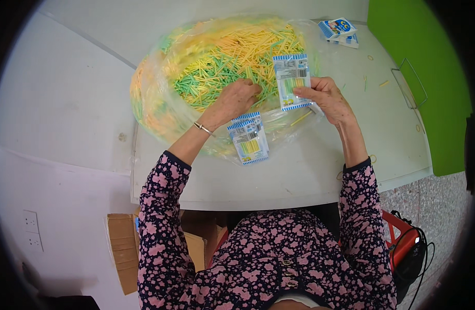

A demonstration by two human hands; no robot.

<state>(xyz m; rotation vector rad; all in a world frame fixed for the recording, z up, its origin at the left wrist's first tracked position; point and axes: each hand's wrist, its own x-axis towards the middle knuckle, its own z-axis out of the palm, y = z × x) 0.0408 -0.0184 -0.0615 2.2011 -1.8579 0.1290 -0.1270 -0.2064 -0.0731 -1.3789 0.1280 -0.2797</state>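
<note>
A large clear plastic bag lies open on the table, filled with thin yellow, orange and green sticks. My left hand reaches into its near side with curled fingers against the sticks; whatever they pinch is hidden. Held between thumb and fingers of my right hand is a small blue-and-white packet, raised over the bag's right side. Green and yellow sticks show through its clear window. Below my left hand, similar filled packets overlap on the bag's near edge.
More blue-and-white packets are stacked at the table's far right. Rubber bands and stray sticks lie on the right of the white table. A green panel with a wire handle borders it. Cardboard stands below left.
</note>
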